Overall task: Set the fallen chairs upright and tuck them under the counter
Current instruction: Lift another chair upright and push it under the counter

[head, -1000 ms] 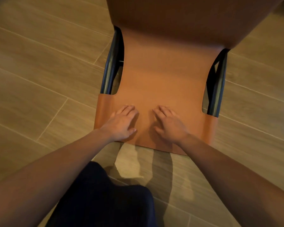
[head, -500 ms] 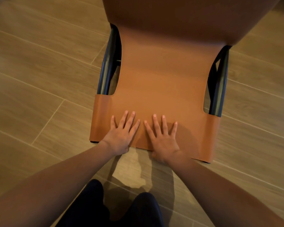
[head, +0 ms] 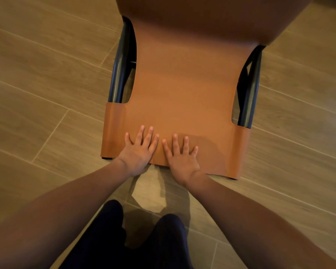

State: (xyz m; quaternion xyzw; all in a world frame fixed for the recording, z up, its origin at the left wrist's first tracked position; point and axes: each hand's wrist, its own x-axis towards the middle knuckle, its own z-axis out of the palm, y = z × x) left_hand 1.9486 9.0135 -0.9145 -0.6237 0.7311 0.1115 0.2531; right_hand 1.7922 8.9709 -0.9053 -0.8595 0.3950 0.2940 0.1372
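A tan leather chair (head: 182, 90) with a black tube frame (head: 120, 66) stands in front of me, its backrest seen from behind and above. My left hand (head: 139, 150) lies flat on the top edge of the backrest, fingers straight and spread. My right hand (head: 180, 154) lies flat beside it, fingers spread too. The seat curves away into shadow at the top of the view. No counter is in view.
Wood-look floor tiles (head: 47, 94) lie on both sides of the chair. My dark trouser legs (head: 140, 239) show at the bottom, close behind the chair.
My fingers went from loosely bent to straight and spread flat on the backrest. The chair's top edge now sits lower in the view, nearer to me.
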